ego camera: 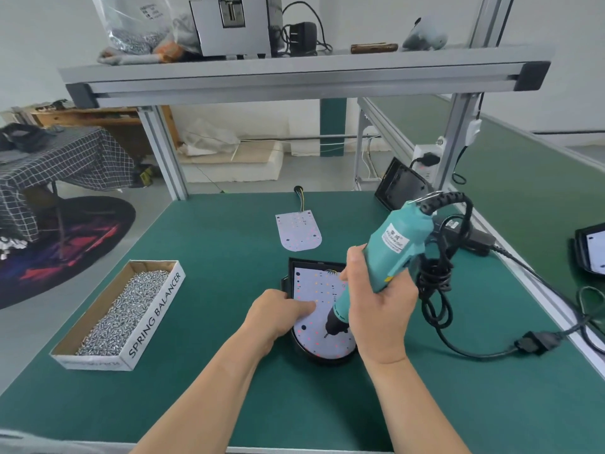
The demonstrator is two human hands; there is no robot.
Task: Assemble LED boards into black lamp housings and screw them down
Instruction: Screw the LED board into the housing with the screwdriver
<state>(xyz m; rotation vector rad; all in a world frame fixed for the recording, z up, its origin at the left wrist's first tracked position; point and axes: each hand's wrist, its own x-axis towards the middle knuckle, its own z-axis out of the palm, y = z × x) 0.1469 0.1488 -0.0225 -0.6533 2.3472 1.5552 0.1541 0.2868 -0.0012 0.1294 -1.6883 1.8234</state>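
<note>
**Right hand clamped on the screwdriver, bit down on the LED board**

Right-hand fingers and thumb were curled tight around the teal electric screwdriver, which leaned up and to the right. Its dark bit met the LED board near the board's rounded near end. That white board, dotted with red and orange marks, sat inside the black lamp housing, which lay on the green bench mat in front of the person. The left hand lay on the housing's left edge with its fingers stretched flat over the board, gripping nothing.

A black cable hung in loose coils from the back of the screwdriver and trailed off across the mat to the right. A second LED board, bare and with short wires at its far end, lay on the mat just beyond the housing. To the left, well apart, stood a long cardboard box printed SPRING BALANCER, filled with silver screws. Another black housing leaned against the frame at the back right. At the far right edge, a further housing with a white board in it was partly cut off.
</note>
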